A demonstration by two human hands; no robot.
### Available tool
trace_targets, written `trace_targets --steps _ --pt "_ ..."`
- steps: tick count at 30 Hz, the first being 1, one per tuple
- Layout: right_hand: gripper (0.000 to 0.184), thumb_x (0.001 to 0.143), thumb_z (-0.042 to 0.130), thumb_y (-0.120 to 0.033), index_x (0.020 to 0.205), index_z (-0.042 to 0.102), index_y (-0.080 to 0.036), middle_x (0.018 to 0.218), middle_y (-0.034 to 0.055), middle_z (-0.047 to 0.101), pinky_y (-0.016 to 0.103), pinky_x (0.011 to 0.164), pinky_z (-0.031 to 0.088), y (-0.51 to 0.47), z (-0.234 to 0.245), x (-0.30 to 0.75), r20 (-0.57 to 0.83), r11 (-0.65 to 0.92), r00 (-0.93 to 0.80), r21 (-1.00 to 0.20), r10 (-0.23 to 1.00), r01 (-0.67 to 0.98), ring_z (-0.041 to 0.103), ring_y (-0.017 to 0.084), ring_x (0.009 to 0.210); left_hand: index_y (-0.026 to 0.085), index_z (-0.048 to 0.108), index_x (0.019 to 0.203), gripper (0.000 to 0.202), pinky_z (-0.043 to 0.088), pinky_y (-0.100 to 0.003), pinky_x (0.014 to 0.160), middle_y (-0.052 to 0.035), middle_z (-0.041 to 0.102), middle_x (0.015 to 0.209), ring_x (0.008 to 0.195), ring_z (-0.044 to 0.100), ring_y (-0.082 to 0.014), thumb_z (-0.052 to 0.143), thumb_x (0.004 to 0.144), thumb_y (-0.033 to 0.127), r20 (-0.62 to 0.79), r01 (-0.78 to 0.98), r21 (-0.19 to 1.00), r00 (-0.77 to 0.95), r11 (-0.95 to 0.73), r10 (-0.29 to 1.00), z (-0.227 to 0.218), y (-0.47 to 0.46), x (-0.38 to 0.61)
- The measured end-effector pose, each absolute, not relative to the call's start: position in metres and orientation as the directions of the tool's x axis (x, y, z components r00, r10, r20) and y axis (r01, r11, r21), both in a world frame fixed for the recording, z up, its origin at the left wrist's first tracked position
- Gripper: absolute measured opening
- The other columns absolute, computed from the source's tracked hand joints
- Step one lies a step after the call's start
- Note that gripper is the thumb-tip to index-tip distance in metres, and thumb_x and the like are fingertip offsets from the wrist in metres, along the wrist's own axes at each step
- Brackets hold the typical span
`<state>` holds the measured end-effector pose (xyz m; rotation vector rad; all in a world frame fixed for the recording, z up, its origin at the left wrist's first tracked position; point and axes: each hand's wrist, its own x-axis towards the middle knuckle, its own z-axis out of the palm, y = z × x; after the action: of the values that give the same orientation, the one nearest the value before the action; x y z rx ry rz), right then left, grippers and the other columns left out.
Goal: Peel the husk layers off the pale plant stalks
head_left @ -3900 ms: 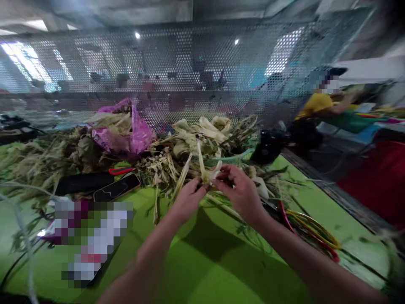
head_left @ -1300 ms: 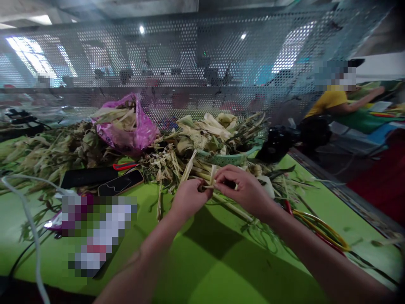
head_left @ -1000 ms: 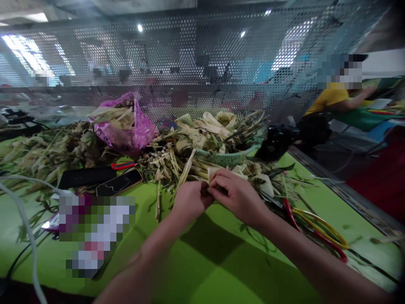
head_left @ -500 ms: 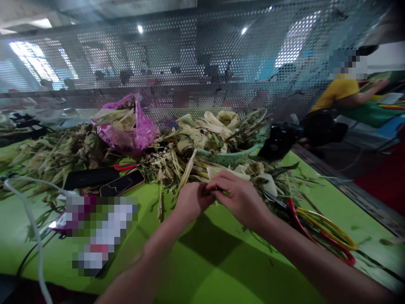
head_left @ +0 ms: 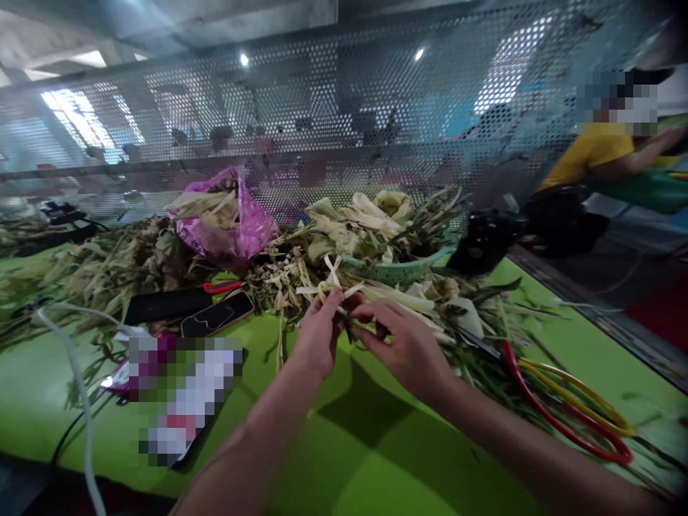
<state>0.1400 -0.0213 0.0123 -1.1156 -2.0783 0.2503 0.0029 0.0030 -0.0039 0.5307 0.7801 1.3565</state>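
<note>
Green table (head_left: 376, 466), heaped basket (head_left: 387, 271) beyond, scissors (head_left: 517, 373) at right, left fingers (head_left: 332, 304) pinching husk (head_left: 332, 271), right fingers (head_left: 377, 311) curled, hold unclear

The head camera looks forward and down over the left hand (head_left: 318, 338) and right hand (head_left: 404, 342) toward a perforated screen (head_left: 322, 93).

Pale strips (head_left: 333, 268) are gripped by the left hand (head_left: 318, 331), the right hand (head_left: 403, 338) is curled just beside it, and husks (head_left: 370, 215) are heaped behind in 1 pink bag (head_left: 254, 228) and 1 green basket (head_left: 395, 271).
</note>
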Motion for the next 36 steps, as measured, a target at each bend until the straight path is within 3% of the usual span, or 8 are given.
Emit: trace_targets --steps 3,8,15,24,27,32,36 --pt "0.019 0.085 0.058 -0.024 0.103 0.061 -0.02 0.1 0.0068 0.066 0.031 0.07 0.044 -0.017 0.003 0.135 0.553 0.588 -0.342 -0.359 0.76 0.725 0.061 0.021 0.085 0.017 0.061 0.094 0.034 0.045 -0.022 0.07 -0.0031 0.067 0.09 0.076 0.061 -0.0103 0.074 0.069 0.037 -0.175 -0.685 0.714 0.03 0.148 0.984 -0.005 -0.001 0.01" --pt "0.01 0.086 0.055 -0.024 0.088 0.061 -0.016 0.085 0.0054 0.067 0.031 0.067 0.038 -0.012 0.003 0.133 0.624 0.583 -0.393 -0.125 0.675 0.803 0.059 0.02 0.076 0.017 0.062 0.095 0.034 0.046 -0.026 0.077 -0.0032 0.067 0.087 0.078 0.062 -0.0128 0.073 0.07 0.036 -0.161 -0.681 0.722 0.01 0.124 0.987 -0.007 -0.006 0.017" --pt "0.007 0.08 0.051 -0.017 0.076 0.057 -0.017 0.075 0.0044 0.063 0.029 0.057 0.028 -0.015 0.006 0.131 0.489 0.58 -0.465 -0.107 0.738 0.807 0.053 0.017 0.063 0.015 0.067 0.087 0.034 0.045 -0.028 0.08 -0.0077 0.069 0.088 0.081 0.062 -0.0155 0.07 0.07 0.044 -0.107 -0.479 0.877 -0.096 0.048 0.99 -0.005 -0.002 0.008" --pt "0.009 0.07 0.054 -0.01 0.067 0.055 -0.018 0.066 -0.0005 0.059 0.025 0.055 0.027 -0.025 0.012 0.131 0.223 0.574 -0.53 -0.369 0.818 0.731 0.048 0.013 0.059 0.016 0.066 0.084 0.031 0.044 -0.027 0.077 -0.004 0.068 0.071 0.073 0.062 -0.0148 0.065 0.074 0.046 -0.025 -0.361 0.933 -0.071 -0.002 0.997 -0.001 0.003 -0.004" --pt "0.008 0.08 0.056 -0.023 0.073 0.057 -0.019 0.069 -0.0006 0.06 0.025 0.056 0.031 -0.019 0.016 0.141 0.223 0.502 -0.457 -0.517 0.861 0.694 0.05 0.013 0.062 0.016 0.065 0.082 0.031 0.043 -0.024 0.071 -0.0024 0.065 0.069 0.07 0.058 -0.0126 0.065 0.074 0.045 -0.022 -0.324 0.946 -0.059 0.002 0.998 0.001 0.004 -0.007" --pt "0.033 0.084 0.052 -0.052 0.078 0.053 -0.02 0.066 -0.0018 0.054 0.024 0.054 0.033 0.0 0.021 0.162 0.28 0.325 -0.172 -0.722 0.944 0.61 0.045 0.013 0.06 0.015 0.062 0.08 0.036 0.034 -0.02 0.053 0.0014 0.055 0.063 0.054 0.046 -0.0075 0.067 0.071 0.049 -0.057 -0.299 0.951 0.074 0.076 0.996 0.006 0.0 -0.005" --pt "0.041 0.085 0.048 -0.056 0.068 0.053 -0.019 0.06 -0.0032 0.046 0.024 0.05 0.031 0.004 0.02 0.166 0.147 0.279 -0.28 -0.805 0.949 0.523 0.041 0.012 0.055 0.016 0.058 0.074 0.039 0.028 -0.02 0.047 0.0036 0.047 0.056 0.049 0.037 -0.0065 0.064 0.072 0.054 -0.066 -0.219 0.971 0.157 0.1 0.985 0.008 -0.005 0.0"
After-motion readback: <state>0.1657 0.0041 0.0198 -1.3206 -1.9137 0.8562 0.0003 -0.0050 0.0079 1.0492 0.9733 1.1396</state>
